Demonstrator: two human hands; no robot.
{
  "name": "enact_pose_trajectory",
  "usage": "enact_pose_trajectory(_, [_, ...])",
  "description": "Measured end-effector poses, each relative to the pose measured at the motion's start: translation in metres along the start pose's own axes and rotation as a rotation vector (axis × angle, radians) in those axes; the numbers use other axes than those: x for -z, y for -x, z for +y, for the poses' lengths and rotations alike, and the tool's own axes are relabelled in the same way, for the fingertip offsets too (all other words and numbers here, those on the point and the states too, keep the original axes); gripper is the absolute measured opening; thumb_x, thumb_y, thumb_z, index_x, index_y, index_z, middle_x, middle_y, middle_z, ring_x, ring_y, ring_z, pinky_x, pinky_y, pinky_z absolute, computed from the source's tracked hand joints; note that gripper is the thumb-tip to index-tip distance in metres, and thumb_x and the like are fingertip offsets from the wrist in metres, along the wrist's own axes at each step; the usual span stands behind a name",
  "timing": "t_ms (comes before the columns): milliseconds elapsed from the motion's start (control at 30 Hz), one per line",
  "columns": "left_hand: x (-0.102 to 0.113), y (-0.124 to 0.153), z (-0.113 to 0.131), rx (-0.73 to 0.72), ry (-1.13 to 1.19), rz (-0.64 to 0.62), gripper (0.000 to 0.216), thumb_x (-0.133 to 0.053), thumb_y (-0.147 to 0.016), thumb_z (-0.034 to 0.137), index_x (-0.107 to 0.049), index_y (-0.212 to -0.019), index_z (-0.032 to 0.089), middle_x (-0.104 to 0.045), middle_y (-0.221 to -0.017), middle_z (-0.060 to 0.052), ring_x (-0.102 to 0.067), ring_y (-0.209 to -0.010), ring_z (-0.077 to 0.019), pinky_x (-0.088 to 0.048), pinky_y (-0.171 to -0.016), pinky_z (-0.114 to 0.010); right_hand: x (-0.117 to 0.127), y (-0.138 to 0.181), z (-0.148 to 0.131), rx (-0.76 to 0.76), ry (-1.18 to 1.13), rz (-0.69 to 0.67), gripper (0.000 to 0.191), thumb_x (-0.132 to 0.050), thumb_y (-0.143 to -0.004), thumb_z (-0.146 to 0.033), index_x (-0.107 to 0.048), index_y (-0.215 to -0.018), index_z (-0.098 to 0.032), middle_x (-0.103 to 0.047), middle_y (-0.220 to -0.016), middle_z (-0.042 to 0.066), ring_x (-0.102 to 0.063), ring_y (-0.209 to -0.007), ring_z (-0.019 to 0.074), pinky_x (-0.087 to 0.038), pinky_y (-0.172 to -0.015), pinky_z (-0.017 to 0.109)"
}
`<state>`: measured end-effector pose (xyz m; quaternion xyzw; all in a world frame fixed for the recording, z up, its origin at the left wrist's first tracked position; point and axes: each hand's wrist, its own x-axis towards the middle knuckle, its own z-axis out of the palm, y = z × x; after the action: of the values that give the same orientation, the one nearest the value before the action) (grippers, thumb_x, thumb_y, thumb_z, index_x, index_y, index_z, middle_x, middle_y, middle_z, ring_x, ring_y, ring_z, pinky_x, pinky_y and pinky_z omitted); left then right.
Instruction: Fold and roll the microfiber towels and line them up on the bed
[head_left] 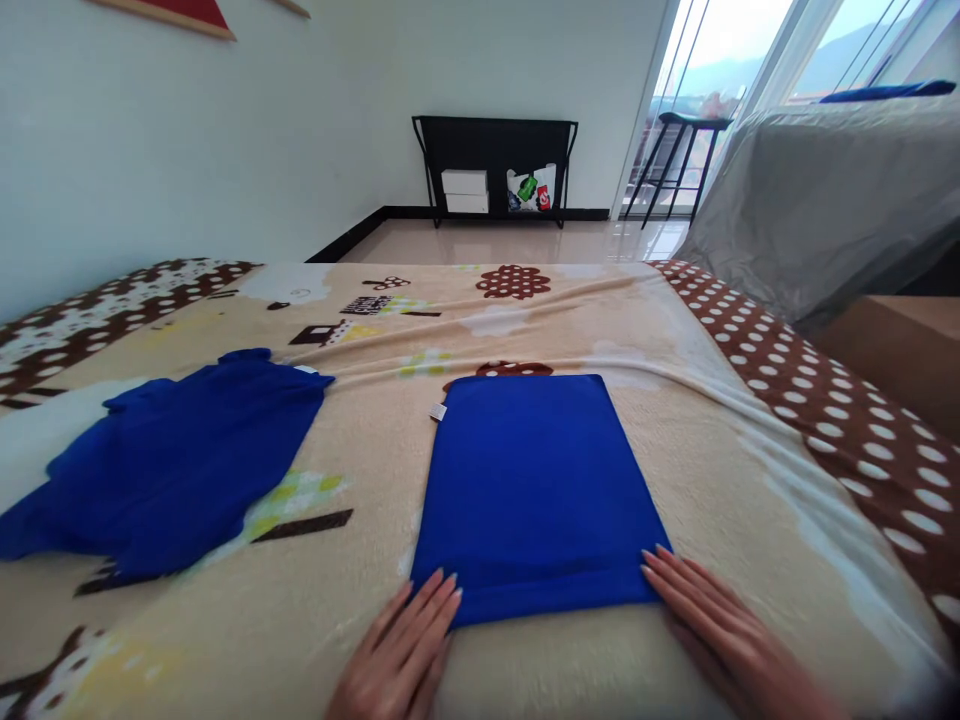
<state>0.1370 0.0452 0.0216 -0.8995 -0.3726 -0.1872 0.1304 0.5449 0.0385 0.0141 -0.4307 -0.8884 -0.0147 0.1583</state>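
A blue cloth garment (pixel 532 480), folded into a flat rectangle, lies on the patterned blanket (pixel 360 590) before me. A small white tag sticks out at its upper left edge. My left hand (pixel 405 640) rests on its near left corner, fingers stretched out flat. At the near right corner, my right hand (pixel 720 620) lies with its fingers extended and the tips touching the cloth. Neither hand grips anything; the thumbs are mostly hidden. Off to the left is a second blue garment (pixel 180 460), spread loosely and crumpled.
The blanket has a brown polka-dot border (pixel 840 430) at the right. Beyond the bed stand a black rack (pixel 495 140) with a white box (pixel 465 190), and a dark stool (pixel 694 122) by the window. A grey-covered piece of furniture (pixel 840 190) and a cardboard box (pixel 885 350) are at right.
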Motion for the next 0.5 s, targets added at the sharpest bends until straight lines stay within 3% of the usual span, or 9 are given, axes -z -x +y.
enact_pose_trajectory(100, [0.011,0.013,-0.017,-0.041,-0.037,-0.071,0.049,-0.052,-0.088,0.014,-0.051,-0.138,0.010,-0.063,-0.134,-0.011,-0.055,-0.129,-0.0213,-0.047,-0.107,-0.037,0.003,0.016,0.014,-0.038,0.014,-0.003,0.058,-0.053,-0.094,-0.026,-0.039,-0.149,-0.025,-0.050,-0.144,0.004,-0.050,-0.131,0.0203,-0.050,-0.104,0.032])
enact_pose_trajectory(233, [0.015,0.011,-0.023,-0.029,-0.023,-0.063,0.050,-0.056,-0.087,0.016,-0.053,-0.137,0.015,-0.061,-0.136,-0.008,-0.052,-0.132,-0.0221,-0.041,-0.111,-0.039,-0.009,0.013,0.014,-0.107,0.042,0.144,0.044,-0.059,-0.090,-0.027,-0.058,-0.134,-0.029,-0.057,-0.137,0.007,-0.053,-0.127,0.0243,-0.049,-0.101,0.041])
enact_pose_trajectory(333, [0.012,0.011,-0.024,0.031,0.034,-0.036,0.048,-0.046,-0.089,0.007,-0.055,-0.134,0.022,-0.064,-0.133,-0.005,-0.053,-0.130,-0.0199,-0.037,-0.112,-0.040,-0.014,0.007,0.017,-0.144,0.056,0.210,0.030,-0.061,-0.090,-0.028,-0.068,-0.118,-0.032,-0.064,-0.120,0.007,-0.061,-0.113,0.0216,-0.050,-0.093,0.038])
enact_pose_trajectory(500, [0.010,0.021,-0.027,0.165,-0.020,0.060,0.048,-0.040,-0.092,0.005,-0.065,-0.124,0.031,-0.070,-0.119,-0.006,-0.062,-0.113,-0.0194,-0.041,-0.103,-0.038,-0.010,0.000,0.028,-0.138,0.056,0.187,0.023,-0.058,-0.093,-0.033,-0.070,-0.112,-0.032,-0.066,-0.109,0.005,-0.064,-0.100,0.0182,-0.048,-0.088,0.035])
